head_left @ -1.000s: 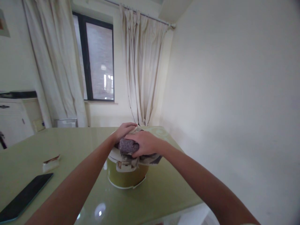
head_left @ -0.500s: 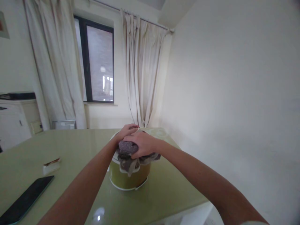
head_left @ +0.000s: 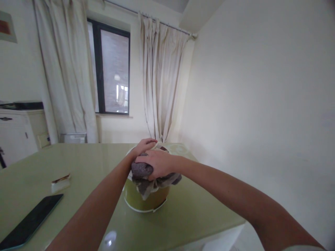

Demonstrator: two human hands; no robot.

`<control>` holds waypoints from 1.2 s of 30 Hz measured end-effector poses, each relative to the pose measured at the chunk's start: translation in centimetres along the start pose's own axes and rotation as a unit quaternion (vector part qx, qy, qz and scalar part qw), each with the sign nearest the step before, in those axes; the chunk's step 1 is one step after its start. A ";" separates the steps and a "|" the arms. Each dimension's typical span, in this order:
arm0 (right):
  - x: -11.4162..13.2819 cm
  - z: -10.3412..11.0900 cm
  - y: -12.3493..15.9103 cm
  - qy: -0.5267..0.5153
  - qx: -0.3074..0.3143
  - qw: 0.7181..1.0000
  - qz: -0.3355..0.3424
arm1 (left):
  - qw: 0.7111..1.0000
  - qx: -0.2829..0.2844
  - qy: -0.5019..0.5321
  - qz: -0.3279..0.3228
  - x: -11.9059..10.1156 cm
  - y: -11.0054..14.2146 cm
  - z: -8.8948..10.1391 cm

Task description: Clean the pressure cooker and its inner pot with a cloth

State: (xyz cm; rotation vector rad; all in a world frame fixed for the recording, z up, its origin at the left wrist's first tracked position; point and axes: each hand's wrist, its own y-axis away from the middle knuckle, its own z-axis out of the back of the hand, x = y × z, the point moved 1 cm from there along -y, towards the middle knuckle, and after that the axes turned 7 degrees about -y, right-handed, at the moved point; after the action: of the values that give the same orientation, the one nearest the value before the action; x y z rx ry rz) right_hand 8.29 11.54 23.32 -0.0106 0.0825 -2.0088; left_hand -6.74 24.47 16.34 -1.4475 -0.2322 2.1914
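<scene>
A round container (head_left: 145, 201) with a shiny yellow-green side and white trim stands upright on the pale green table (head_left: 99, 200). A wrinkled grey cloth (head_left: 142, 169) is bunched over its top, with loose folds hanging down the near side. My right hand (head_left: 159, 163) presses on the cloth from the right, its fingers wrapped round the bunch. Behind it, my left hand (head_left: 144, 145) holds the container's far left rim; its thumb is hidden. Most of the container's top is covered by cloth and hands.
On the left part of the table lie a black phone-like slab (head_left: 32, 219) and a small white packet (head_left: 60, 183) with a brown edge. A white cabinet (head_left: 19, 132) stands beyond on the left. The wall (head_left: 251, 104) rises close on the right.
My right hand has shifted slightly with the cloth, and a patch of brown pattern now shows behind it. The left hand keeps its place. My view has turned a little left.
</scene>
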 end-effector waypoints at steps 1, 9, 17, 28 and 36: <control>-0.5 0.2 0.8 -0.007 0.015 1.000 0.001 | 1.000 -0.008 -0.003 0.001 -0.1 0.2 -0.2; -0.8 1.3 2.6 0.074 0.057 0.995 -0.020 | 0.999 -0.034 -0.021 -0.009 -0.7 1.1 -0.6; -0.7 -1.1 1.5 0.026 -0.023 0.999 0.041 | 0.999 -0.030 -0.036 -0.012 -0.8 0.6 -0.4; -0.5 -0.8 1.3 0.051 -0.039 0.998 0.010 | 1.000 -0.014 -0.011 -0.003 -0.9 0.6 0.0; -2.6 -0.6 2.5 0.010 -0.016 1.000 0.023 | 0.999 -0.027 -0.021 -0.004 -1.0 1.1 -0.3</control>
State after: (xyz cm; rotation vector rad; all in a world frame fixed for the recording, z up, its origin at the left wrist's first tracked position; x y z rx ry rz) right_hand 11.60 12.86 22.64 -0.0096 0.1268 -1.9615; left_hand -6.52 23.01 16.54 -1.4278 -0.3143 2.2278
